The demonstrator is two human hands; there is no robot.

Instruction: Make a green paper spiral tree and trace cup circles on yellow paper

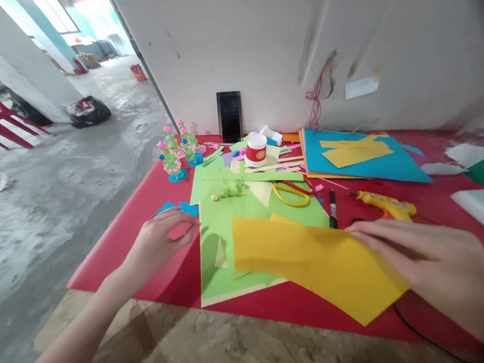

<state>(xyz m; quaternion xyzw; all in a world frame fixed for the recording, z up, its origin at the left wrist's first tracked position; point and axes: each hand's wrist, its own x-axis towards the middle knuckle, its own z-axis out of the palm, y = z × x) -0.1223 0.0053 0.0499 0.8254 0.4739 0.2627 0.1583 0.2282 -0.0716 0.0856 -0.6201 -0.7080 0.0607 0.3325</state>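
My right hand point(434, 262) pinches a sheet of yellow paper point(305, 257) by its right end. The sheet slants over the green paper point(216, 285) and the table's front part. My left hand point(163, 234) hovers at the left, thumb and fingertips brought together near the green paper's edge; whether anything small is between them is hidden. Blue paper pieces point(189, 209) lie just behind that hand. Scissors with yellow and red handles point(291, 194) rest beyond the yellow sheet, beside a thin stick wrapped in green paper point(228, 195).
Two small paper flower plants point(172, 159) stand at the back left. A paper cup point(256, 150), a phone-like dark panel point(229, 116) and blue sheets point(361, 167) are along the back. A black pen point(333, 208) and yellow glue gun point(387, 204) lie at right; a cord trails forward.
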